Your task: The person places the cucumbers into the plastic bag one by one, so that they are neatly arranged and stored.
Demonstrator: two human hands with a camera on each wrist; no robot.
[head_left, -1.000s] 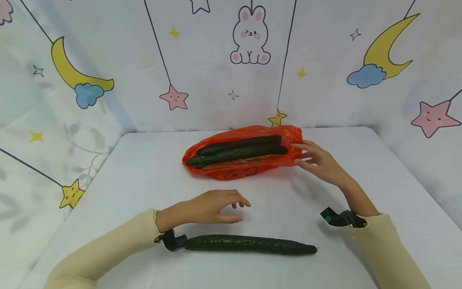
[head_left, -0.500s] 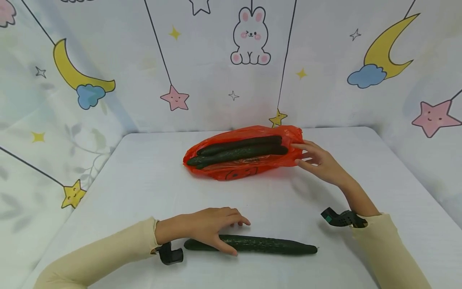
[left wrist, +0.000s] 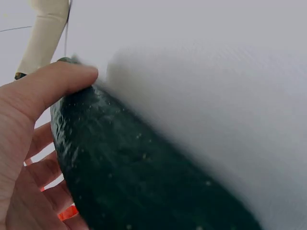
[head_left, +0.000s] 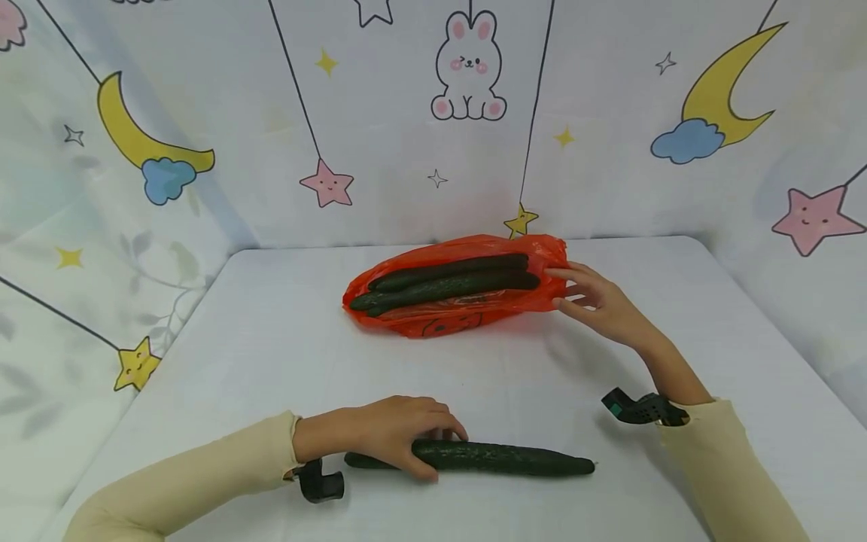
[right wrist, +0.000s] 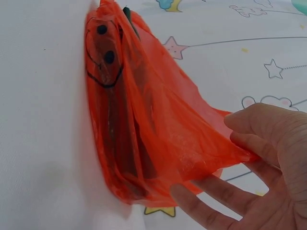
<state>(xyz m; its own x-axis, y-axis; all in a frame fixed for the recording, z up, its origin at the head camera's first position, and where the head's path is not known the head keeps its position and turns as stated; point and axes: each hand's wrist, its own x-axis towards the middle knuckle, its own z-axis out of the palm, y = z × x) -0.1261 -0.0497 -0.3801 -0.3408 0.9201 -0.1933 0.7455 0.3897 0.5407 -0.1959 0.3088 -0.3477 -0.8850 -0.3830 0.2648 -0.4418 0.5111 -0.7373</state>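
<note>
My left hand (head_left: 393,430) lies over a long dark green cucumber (head_left: 508,458) on the table, thumb on its near side and fingers curled down its far side. The left wrist view shows the thumb and fingers round the cucumber (left wrist: 144,167). Farther back, a red plastic bag (head_left: 447,327) lies on its side with its opening facing up. Several cucumbers (head_left: 454,284) lie in it side by side. At the bag's right end, my right hand (head_left: 606,305) pinches the edge. In the right wrist view the bag's edge is drawn out toward that hand (right wrist: 268,163).
The white table (head_left: 271,361) ends at the back against a white cloth backdrop (head_left: 393,113) printed with moons, stars and a rabbit. A black wrist camera (head_left: 321,482) on the left wrist sits low beside the cucumber's left end.
My left hand has come down and toward me onto the single cucumber, its fingers closing round it. The right hand and the red bag have stayed in place.
</note>
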